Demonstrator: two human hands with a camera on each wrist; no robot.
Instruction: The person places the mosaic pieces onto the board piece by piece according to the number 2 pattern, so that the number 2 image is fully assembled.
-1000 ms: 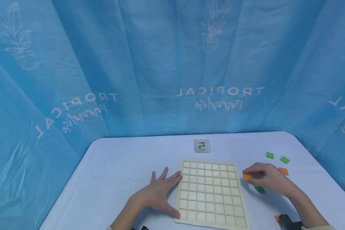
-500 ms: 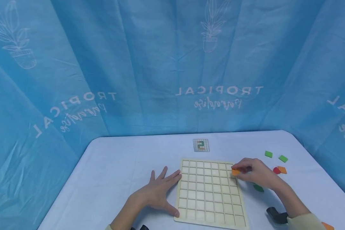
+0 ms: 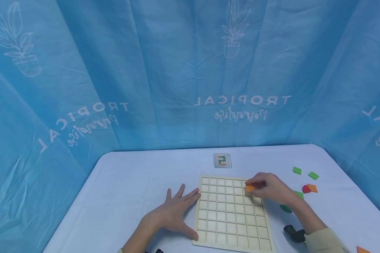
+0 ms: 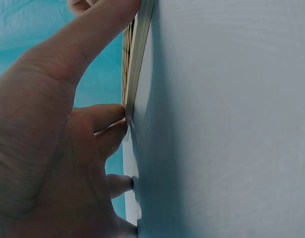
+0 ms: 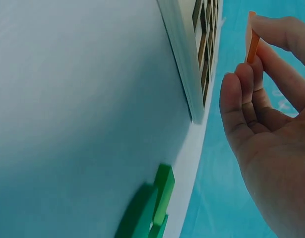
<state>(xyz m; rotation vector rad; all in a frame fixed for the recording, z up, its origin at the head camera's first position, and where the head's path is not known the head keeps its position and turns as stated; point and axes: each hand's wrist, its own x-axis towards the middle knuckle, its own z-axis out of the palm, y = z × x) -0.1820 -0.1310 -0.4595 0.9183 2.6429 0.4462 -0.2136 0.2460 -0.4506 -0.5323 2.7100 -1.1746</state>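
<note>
A pale wooden grid board [image 3: 226, 214] with square cells lies on the white table. My left hand [image 3: 174, 212] rests at its left side with fingers spread; thumb and fingertips touch the edge, which the left wrist view also shows. Over the board's upper right part, my right hand [image 3: 269, 188] pinches a small orange square tile [image 3: 249, 188] between thumb and fingers. In the right wrist view the orange tile [image 5: 252, 42] is seen edge-on, held above the board [image 5: 184, 54].
Light green tiles [image 3: 313, 175], a red piece [image 3: 306, 189], an orange tile [image 3: 312, 188] and a dark green piece [image 3: 286, 208] lie right of the board. Another orange tile [image 3: 362, 250] is at the lower right. Behind the board lies a small patterned card [image 3: 222, 161]. A blue curtain [image 3: 190, 77] hangs behind.
My right hand has moved left with the orange tile, from beside the board to over its upper right cells. The left hand has stayed at the board's left edge.
</note>
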